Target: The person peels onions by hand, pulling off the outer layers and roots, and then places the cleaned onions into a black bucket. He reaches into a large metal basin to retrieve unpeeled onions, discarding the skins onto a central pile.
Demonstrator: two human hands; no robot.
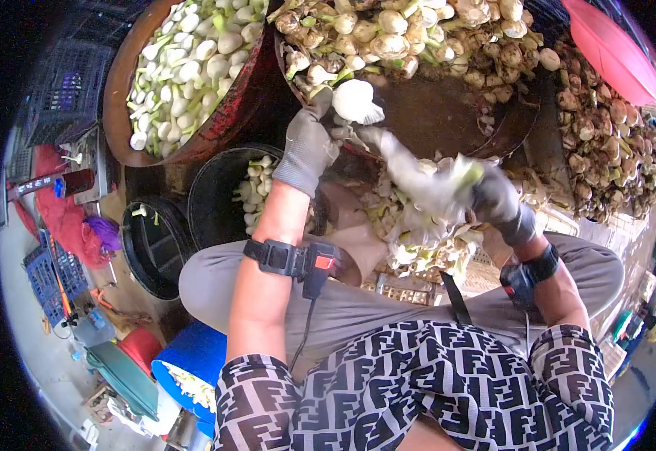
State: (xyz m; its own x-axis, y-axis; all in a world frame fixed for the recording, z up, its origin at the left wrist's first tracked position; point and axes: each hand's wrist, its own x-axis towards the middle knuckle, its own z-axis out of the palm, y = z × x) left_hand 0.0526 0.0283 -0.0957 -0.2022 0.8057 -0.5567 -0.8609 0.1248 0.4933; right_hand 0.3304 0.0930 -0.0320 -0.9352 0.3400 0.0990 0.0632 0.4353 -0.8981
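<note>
A grey glove covers my left hand (309, 146), whose fingers are closed at the stem side of a white garlic bulb (356, 101). My right hand (497, 199), also gloved, is closed on pale peeled husk (437, 184), which is blurred by motion and stretches toward my left hand. Beneath it lies a heap of garlic husks (426, 244) in front of my lap. Unpeeled garlic bulbs (392, 45) are piled just beyond my hands, around a brown round tray (437, 113).
A large tub (121, 113) at the upper left holds peeled garlic. Nearer are two black buckets (204, 177), (155, 248). More unpeeled garlic (606, 150) and a pink basin (617, 52) are at the right. A blue bucket (196, 346) stands lower left.
</note>
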